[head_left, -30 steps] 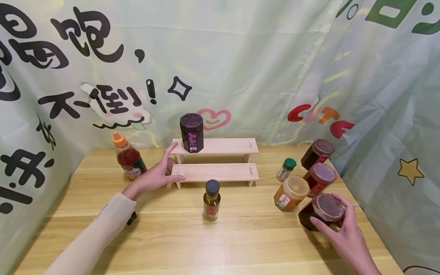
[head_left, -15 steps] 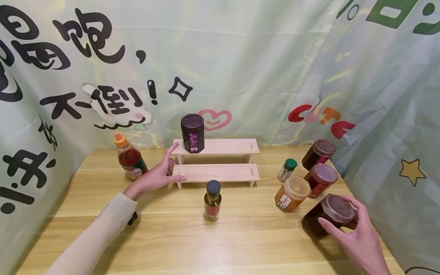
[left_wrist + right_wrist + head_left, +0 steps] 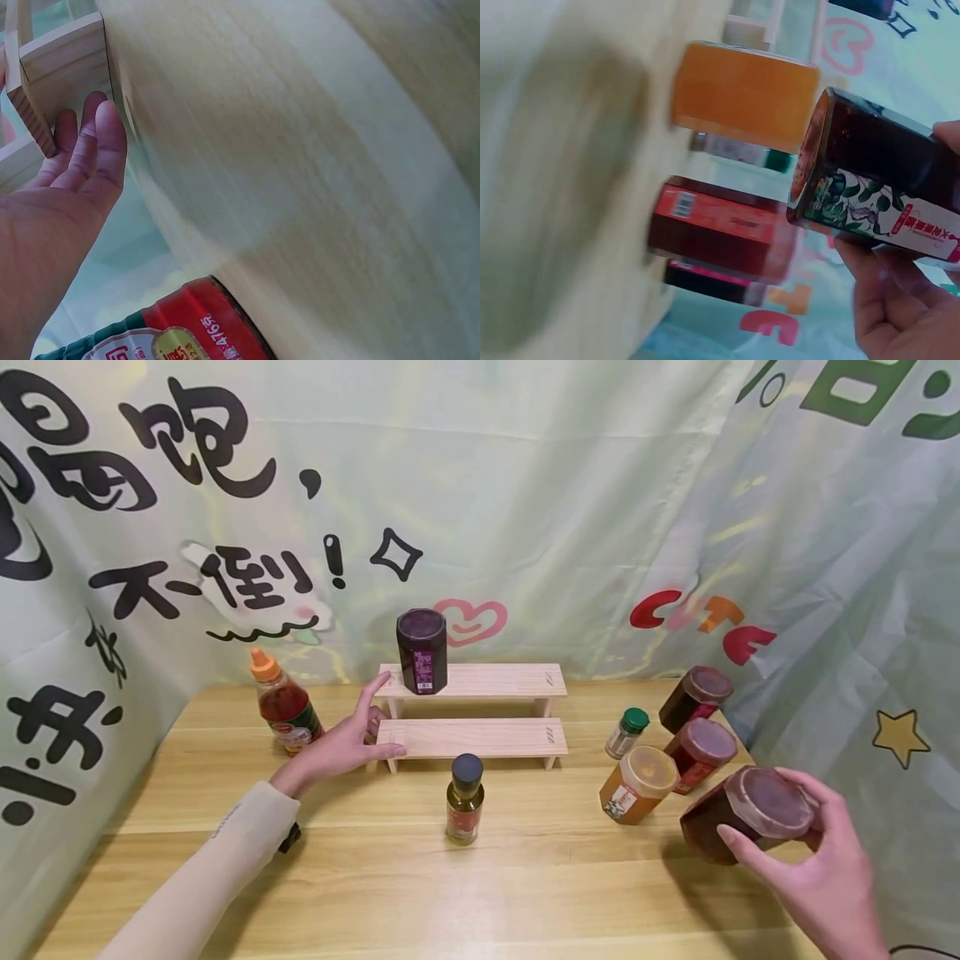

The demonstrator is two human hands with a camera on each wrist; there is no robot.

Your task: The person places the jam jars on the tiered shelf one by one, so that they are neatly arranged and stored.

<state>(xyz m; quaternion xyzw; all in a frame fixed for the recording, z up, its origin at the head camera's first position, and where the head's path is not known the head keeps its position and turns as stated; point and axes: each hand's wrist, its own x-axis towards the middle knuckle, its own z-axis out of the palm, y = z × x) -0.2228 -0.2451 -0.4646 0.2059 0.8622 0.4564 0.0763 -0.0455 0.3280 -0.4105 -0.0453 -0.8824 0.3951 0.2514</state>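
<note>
In the head view my right hand (image 3: 836, 864) holds a dark-red jam jar (image 3: 720, 827), thumb on the near side and fingers on the far side. The jar is tilted and raised off the table; its white label (image 3: 919, 229) with leaf pictures shows in the right wrist view. My left hand (image 3: 337, 747) grips the left end of a two-tier wooden shelf (image 3: 480, 737). Its thumb lies on the lower tier and its index finger reaches the upper one; other fingers (image 3: 109, 146) bend against the end support. A dark jar (image 3: 422, 652) stands on the upper tier.
An orange-capped sauce bottle (image 3: 288, 710) stands left of the left hand. A dark-capped bottle (image 3: 465, 806) stands before the shelf. At right are an orange jar (image 3: 637, 787), a green-capped shaker (image 3: 627, 735), a red jar (image 3: 697, 756) and another dark jar (image 3: 693, 700). Printed curtains (image 3: 570, 527) enclose the table.
My right hand has lifted the dark-red jar from the table and moved it to the right, tilting it. The left hand has stayed on the shelf.
</note>
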